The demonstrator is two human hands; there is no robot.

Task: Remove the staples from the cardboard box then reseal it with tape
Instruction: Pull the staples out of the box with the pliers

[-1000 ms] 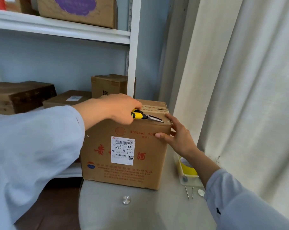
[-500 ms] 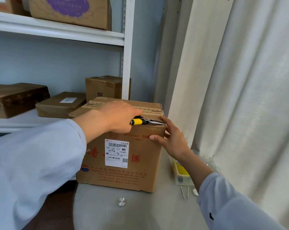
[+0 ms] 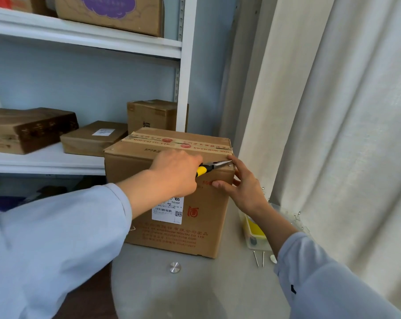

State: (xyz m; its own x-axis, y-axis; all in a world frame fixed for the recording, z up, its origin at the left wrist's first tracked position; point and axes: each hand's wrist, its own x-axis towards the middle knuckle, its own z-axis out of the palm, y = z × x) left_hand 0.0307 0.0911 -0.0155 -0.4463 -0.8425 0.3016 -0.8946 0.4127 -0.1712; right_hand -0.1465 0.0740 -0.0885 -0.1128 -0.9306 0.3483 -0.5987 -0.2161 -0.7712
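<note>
A brown cardboard box (image 3: 172, 229) with red print and a white label stands on a grey round table (image 3: 195, 286). Printed tape runs along its top seam. My left hand (image 3: 176, 173) grips yellow-handled pliers (image 3: 208, 168), whose tips touch a small metal fastener at the box's upper right front corner. My right hand (image 3: 243, 187) presses against that same corner, thumb on the front face and fingers on the right side. Another fastener shows at the top left front corner.
A clear tray (image 3: 257, 236) holding something yellow sits right of the box, with two loose nails (image 3: 259, 259) in front of it. White shelves (image 3: 45, 162) with several cardboard boxes stand behind. A white curtain (image 3: 333, 134) hangs close on the right.
The view has shifted, so more of the box top shows. The pliers' tips have moved right to the box's upper right corner; my right hand stays braced there.
</note>
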